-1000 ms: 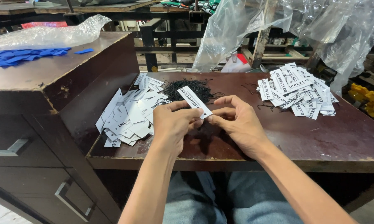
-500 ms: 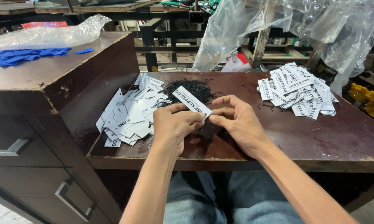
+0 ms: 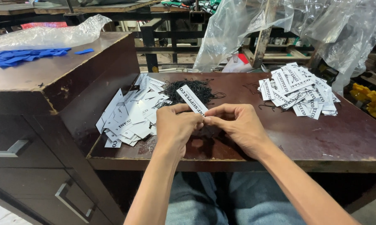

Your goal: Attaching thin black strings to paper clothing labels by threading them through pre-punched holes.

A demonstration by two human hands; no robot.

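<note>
Item 1: our left hand (image 3: 177,125), fingers curled shut, pinching the lower end of a white paper tag (image 3: 191,99) that slants up and away over the brown table (image 3: 321,137). Item 2: our right hand (image 3: 238,125), fingertips closed and meeting the left at the tag's near end; whether a string lies between them we cannot tell. Item 3: a pile of thin black strings (image 3: 192,89) just behind the tag. Item 4: a loose heap of white tags (image 3: 131,112) to the left. Item 5: a second heap of printed tags (image 3: 298,89) at far right. Item 6: blue pieces (image 3: 25,57) atop the dark cabinet (image 3: 38,125).
</note>
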